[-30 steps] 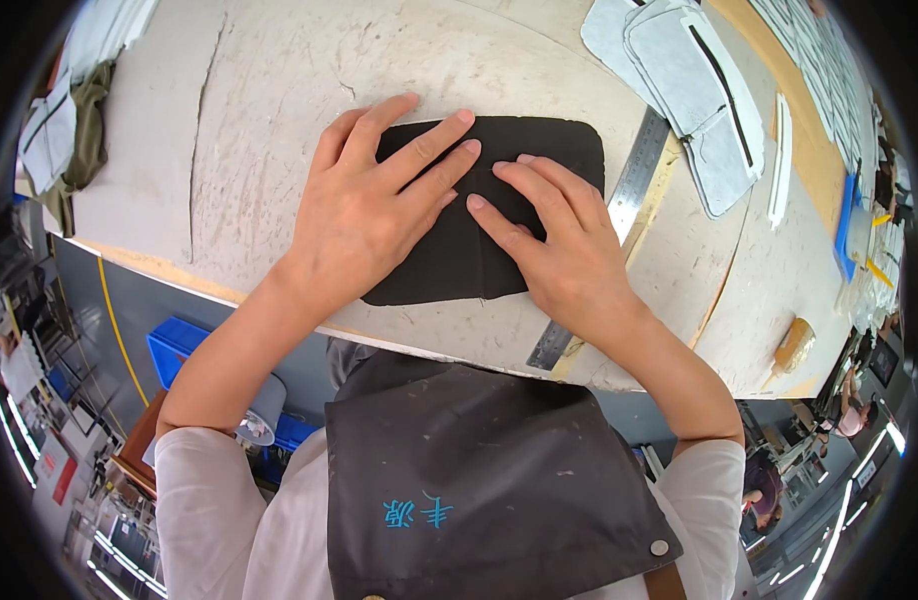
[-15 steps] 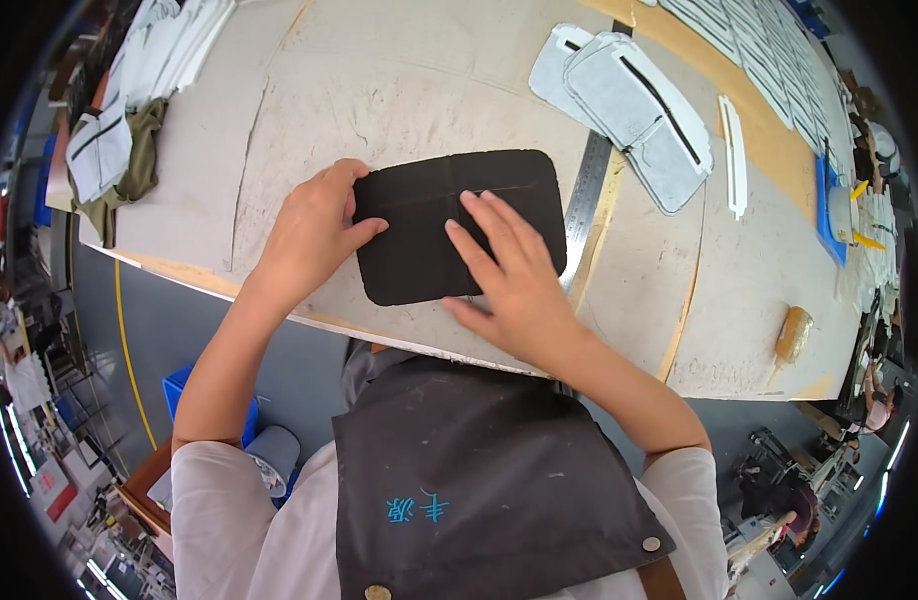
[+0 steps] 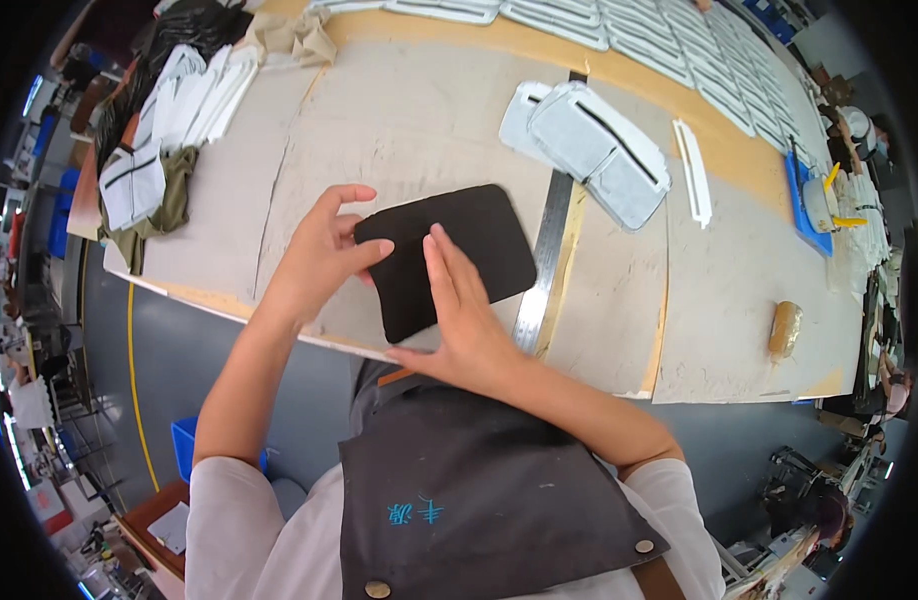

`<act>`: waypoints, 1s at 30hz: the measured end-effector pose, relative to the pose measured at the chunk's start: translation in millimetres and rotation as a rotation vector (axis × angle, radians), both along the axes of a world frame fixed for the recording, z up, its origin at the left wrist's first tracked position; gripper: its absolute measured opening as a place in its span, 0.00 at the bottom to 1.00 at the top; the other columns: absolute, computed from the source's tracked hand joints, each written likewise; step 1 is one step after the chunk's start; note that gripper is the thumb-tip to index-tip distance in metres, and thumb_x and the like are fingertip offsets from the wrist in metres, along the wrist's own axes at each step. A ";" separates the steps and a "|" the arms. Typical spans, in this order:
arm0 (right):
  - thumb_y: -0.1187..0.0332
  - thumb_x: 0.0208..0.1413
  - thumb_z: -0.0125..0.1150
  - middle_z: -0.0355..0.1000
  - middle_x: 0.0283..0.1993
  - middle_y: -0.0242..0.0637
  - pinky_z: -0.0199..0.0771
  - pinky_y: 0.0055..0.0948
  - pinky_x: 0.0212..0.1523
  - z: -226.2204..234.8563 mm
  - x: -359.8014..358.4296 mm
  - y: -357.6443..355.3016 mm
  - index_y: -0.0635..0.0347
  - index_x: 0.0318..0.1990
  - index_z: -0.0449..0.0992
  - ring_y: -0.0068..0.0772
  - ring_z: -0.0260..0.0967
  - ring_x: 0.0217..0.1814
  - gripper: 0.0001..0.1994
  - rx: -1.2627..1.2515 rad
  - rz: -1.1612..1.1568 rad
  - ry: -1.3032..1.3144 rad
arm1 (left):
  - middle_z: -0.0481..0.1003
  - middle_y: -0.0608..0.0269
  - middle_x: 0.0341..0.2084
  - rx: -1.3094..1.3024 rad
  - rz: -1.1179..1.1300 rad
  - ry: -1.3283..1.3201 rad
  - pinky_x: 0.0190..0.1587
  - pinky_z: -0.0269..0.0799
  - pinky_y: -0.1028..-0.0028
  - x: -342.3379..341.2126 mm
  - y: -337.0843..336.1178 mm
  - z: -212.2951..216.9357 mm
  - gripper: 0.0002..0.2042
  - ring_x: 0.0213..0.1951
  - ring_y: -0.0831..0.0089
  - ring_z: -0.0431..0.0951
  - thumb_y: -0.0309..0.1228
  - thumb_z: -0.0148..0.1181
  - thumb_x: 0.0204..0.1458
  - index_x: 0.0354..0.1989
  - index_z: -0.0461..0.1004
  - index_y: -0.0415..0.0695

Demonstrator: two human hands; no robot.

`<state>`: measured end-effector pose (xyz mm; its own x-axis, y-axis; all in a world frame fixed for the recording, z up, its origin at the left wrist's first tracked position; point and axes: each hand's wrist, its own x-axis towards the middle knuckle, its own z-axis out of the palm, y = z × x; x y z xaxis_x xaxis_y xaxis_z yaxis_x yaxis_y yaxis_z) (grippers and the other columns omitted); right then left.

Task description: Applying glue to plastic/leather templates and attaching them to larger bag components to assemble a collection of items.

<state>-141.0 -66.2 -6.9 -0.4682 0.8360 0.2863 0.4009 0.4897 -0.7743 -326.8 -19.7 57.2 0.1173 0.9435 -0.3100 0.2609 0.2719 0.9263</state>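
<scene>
A black panel (image 3: 479,235) with rounded corners lies aslant near the table's front edge, its lower left corner pointing toward me. Around its left edge my left hand (image 3: 326,245) is closed, with the thumb on top and some fingertips hidden at the edge; the index finger sticks out beyond. My right hand (image 3: 464,320) rests on the panel's lower middle, fingers stretched out together and the thumb apart near the table edge. Right of the panel, a metal ruler (image 3: 544,270) is set along the table.
Grey-white pieces with black zippers (image 3: 601,150) lie beyond the ruler, beside white strips (image 3: 692,172). A yellowish bottle (image 3: 785,330) and a blue tray (image 3: 807,212) are at right. White pieces (image 3: 207,100) and olive cloth (image 3: 169,205) lie at left; rows of panels (image 3: 669,45) fill the far side.
The black panel has turned, its lower left corner swinging toward me and its right end tilting up. My right hand has slid left and nearer me. The whole view has shifted slightly.
</scene>
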 end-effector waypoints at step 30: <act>0.72 0.60 0.55 0.76 0.36 0.32 0.66 0.15 0.36 7.6 55.2 43.9 0.69 0.45 0.74 0.14 0.68 0.35 0.10 -0.808 -0.366 0.524 | 0.77 0.61 0.32 0.342 -0.302 0.043 0.42 0.69 0.75 44.2 52.7 -50.0 0.10 0.37 0.74 0.74 0.31 0.61 0.53 0.38 0.77 0.38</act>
